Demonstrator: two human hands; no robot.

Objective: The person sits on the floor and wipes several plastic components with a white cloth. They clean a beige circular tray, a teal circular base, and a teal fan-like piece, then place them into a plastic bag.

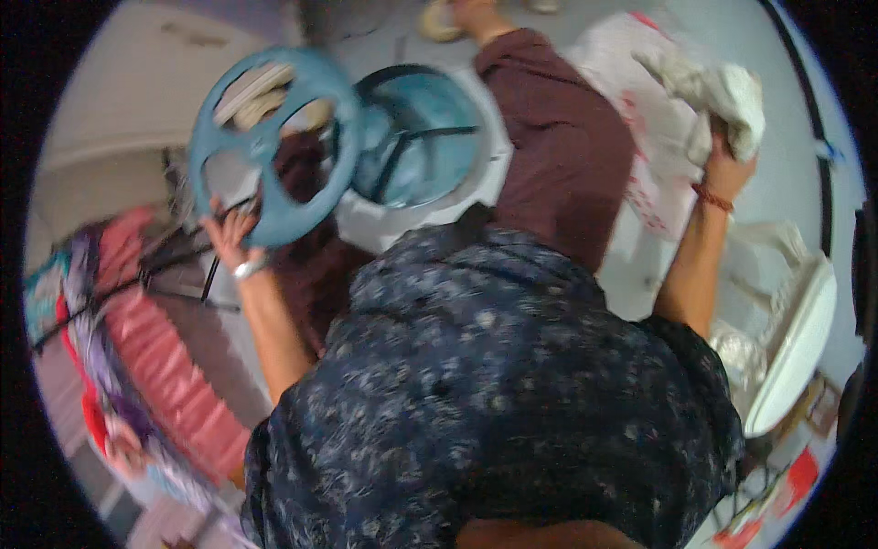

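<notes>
My left hand [233, 240], with a metal band at its wrist, grips the lower rim of a round blue plastic piece with spokes and openings [257, 147]. In my right hand [728, 168], out to the right, is a bunched whitish cloth [741, 103]. Between my hands, just right of the spoked piece, stands a round white stand or tub [497, 130] whose blue, dark-ribbed round part [439, 158] faces up. The cloth is beside a white plastic bag with red print [603, 55]. Motion blurs much of the view.
Pink ruffled fabric [171, 364] and purple fabric lie at the left near thin dark rods [171, 257]. A white oval panel [792, 350] leans at the right beside clear plastic wrapping [741, 350]. My brown-trousered leg [562, 151] extends beside the white tub.
</notes>
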